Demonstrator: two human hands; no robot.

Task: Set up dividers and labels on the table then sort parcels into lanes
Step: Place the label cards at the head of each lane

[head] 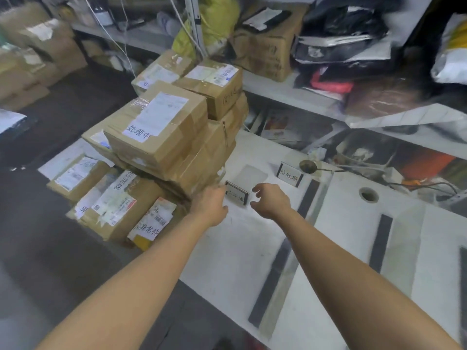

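A stack of taped cardboard parcels point(166, 137) stands on the left end of the white table point(242, 248). Lower parcels point(118, 205) with handwritten labels lie in front of it. A small standing label sign point(236, 193) sits on the table between my two hands. My left hand point(211, 204) rests against the bottom corner of the stack, fingers curled. My right hand point(270, 200) hovers just right of the sign, fingers spread and empty. A second label sign point(290, 174) stands further back. Clear dividers with dark bases point(307, 198) point(382, 242) stand upright on the table.
Shelves behind the table hold a brown box point(265, 44), black and silver mail bags point(346, 39) and a yellow bag point(214, 18). A round cable hole point(368, 195) is in the tabletop. More boxes point(38, 54) are piled at the far left on the dark floor.
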